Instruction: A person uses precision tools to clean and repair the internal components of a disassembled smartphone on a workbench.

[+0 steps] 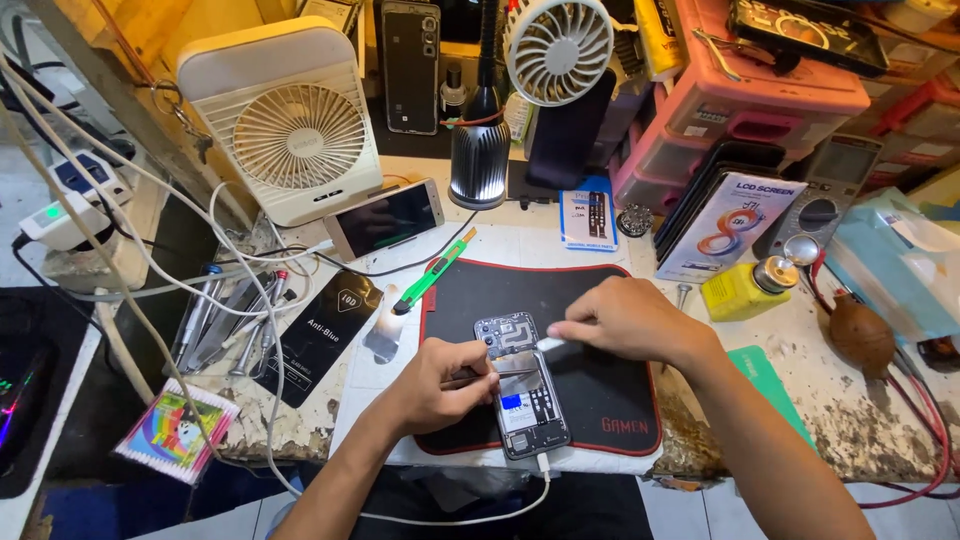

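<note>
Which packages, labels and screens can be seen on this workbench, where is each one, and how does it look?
White flat box: right of the mat, leaning on pink drawers, with coloured rings.
Black flat packet: left of the mat, long, pale print.
Blue card: behind the mat, small, rectangular.
Phone: propped by the cream fan, dark screen.
Cotton swab pack: table's left front edge, rainbow colours.
Opened phone: on the mat under both hands, small blue label inside.

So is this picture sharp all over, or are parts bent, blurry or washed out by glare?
Head view: the centre is sharp, both the left hand and right hand on the opened phone; the wide lens bows the edges, so the wooden post leans; the propped phone shows screen glare; light is bright and even, shadows soft.
</note>
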